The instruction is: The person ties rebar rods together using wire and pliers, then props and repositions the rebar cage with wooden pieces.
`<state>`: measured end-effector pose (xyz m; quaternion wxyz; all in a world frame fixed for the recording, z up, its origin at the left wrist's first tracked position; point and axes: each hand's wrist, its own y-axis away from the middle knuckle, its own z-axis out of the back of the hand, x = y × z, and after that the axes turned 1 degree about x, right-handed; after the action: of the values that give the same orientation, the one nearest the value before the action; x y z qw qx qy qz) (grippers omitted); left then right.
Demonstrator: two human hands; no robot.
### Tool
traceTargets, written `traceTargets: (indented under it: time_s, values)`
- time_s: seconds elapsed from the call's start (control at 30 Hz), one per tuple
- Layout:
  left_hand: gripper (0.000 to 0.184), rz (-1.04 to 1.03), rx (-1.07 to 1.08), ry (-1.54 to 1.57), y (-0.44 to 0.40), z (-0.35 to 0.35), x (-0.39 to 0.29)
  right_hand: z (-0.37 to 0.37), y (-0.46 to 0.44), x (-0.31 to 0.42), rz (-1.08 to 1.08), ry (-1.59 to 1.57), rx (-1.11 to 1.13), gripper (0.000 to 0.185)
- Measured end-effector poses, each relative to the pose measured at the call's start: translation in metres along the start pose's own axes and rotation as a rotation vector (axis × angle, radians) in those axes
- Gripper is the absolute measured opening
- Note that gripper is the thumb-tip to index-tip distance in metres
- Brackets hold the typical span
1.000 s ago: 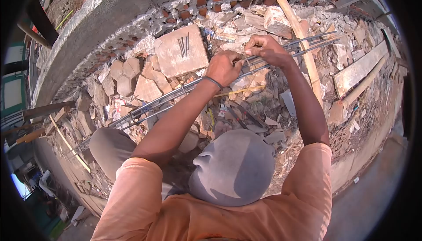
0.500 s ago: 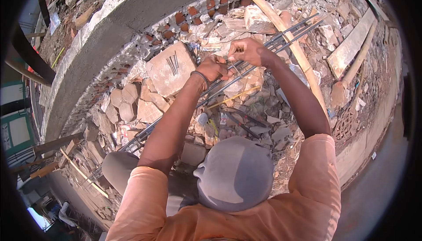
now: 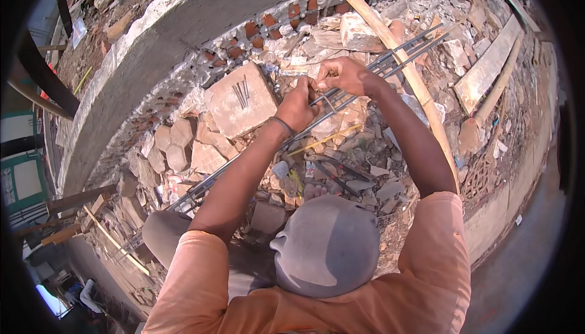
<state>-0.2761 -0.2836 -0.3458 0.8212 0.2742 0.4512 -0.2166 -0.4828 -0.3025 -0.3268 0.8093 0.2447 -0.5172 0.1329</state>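
The right hand's [image 3: 342, 77] thumb and forefinger are pressed together above the steel bars [image 3: 382, 64], though what sits between the tips is too small to tell; the left hand's [image 3: 297, 107] fingers curl in at the same bundle, their hold partly hidden. The bars are slim, grey and straight, running diagonally over broken rubble [image 3: 390, 188], their far ends crossing a pale, smooth wooden pole [image 3: 420, 87]. A thin bent metal loop [image 3: 329, 99] stands across them just beside the fingertips. Left of the hands is a rough, squarish slab [image 3: 228, 117], its right corner near the left hand; short dark rods [image 3: 242, 95] lie around its middle, well inside its edges. Both arms reach forward, the left nearly straight, with a dark wristband [image 3: 284, 128], the right bent inward so that the two hands almost meet.
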Motion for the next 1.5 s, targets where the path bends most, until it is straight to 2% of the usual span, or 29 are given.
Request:
traceTargets:
  time_s: [0.03, 0.07, 0.17, 0.27, 0.4, 0.5, 0.53, 0.6, 0.63, 0.7, 0.73, 0.83, 1.03, 1.13, 1.23, 1.4, 1.5]
  values:
    - [0.046, -0.023, -0.059, -0.188, 0.003, -0.001, -0.006, 0.0, 0.0, -0.002, 0.005, -0.016, -0.004, 0.016]
    - [0.047, -0.021, -0.1, -0.228, 0.007, -0.002, -0.012, -0.001, 0.0, -0.003, 0.008, -0.033, -0.008, 0.016]
    - [0.041, -0.299, -0.347, -0.457, 0.011, -0.005, -0.004, -0.002, 0.004, 0.001, -0.03, -0.08, -0.039, 0.016]
    - [0.03, -0.489, -0.357, -0.434, 0.013, -0.004, -0.002, -0.003, 0.003, -0.008, 0.0, -0.024, -0.048, 0.015]
    - [0.017, -0.436, -0.316, -0.263, 0.011, -0.005, 0.006, -0.011, 0.015, -0.005, 0.112, 0.225, -0.199, 0.016]
    - [0.019, -0.491, -0.301, -0.168, 0.004, 0.0, 0.01, -0.026, 0.033, 0.019, 0.225, 0.579, -0.428, 0.012]
    - [0.019, -0.45, -0.261, -0.139, 0.003, 0.003, 0.009, -0.029, 0.036, 0.019, 0.247, 0.485, -0.391, 0.006]
    - [0.018, -0.375, -0.166, -0.081, -0.001, 0.009, 0.009, -0.04, 0.042, 0.013, 0.216, 0.374, -0.398, 0.005]
    - [0.017, -0.235, -0.111, 0.15, -0.004, 0.008, 0.013, -0.044, 0.046, 0.011, 0.198, 0.319, -0.406, 0.005]
    - [0.016, 0.044, 0.014, 0.603, -0.013, 0.005, 0.021, -0.049, 0.05, 0.013, 0.263, 0.397, -0.432, 0.006]
    - [0.014, 0.104, 0.035, 0.67, -0.013, 0.007, 0.02, -0.05, 0.052, 0.014, 0.293, 0.436, -0.447, 0.007]
    - [0.014, 0.155, -0.013, 0.61, -0.012, 0.006, 0.017, -0.05, 0.052, 0.008, 0.305, 0.441, -0.407, 0.009]
    - [0.011, -0.023, -0.096, 0.269, -0.005, 0.003, 0.019, -0.054, 0.053, 0.022, 0.145, 0.394, -0.427, 0.011]
    - [0.011, -0.078, -0.086, 0.261, -0.003, 0.003, 0.023, -0.064, 0.052, 0.032, -0.099, 0.361, -0.523, 0.017]
    - [0.012, -0.11, -0.054, 0.302, -0.004, 0.004, 0.028, -0.069, 0.05, 0.043, -0.231, 0.417, -0.53, 0.022]
    - [0.012, -0.142, -0.055, 0.258, -0.001, 0.007, 0.023, -0.08, 0.043, 0.029, -0.162, 0.491, -0.651, 0.018]
    - [0.012, -0.061, -0.092, 0.194, -0.002, 0.006, 0.013, -0.088, 0.041, 0.026, -0.062, 0.523, -0.7, 0.014]
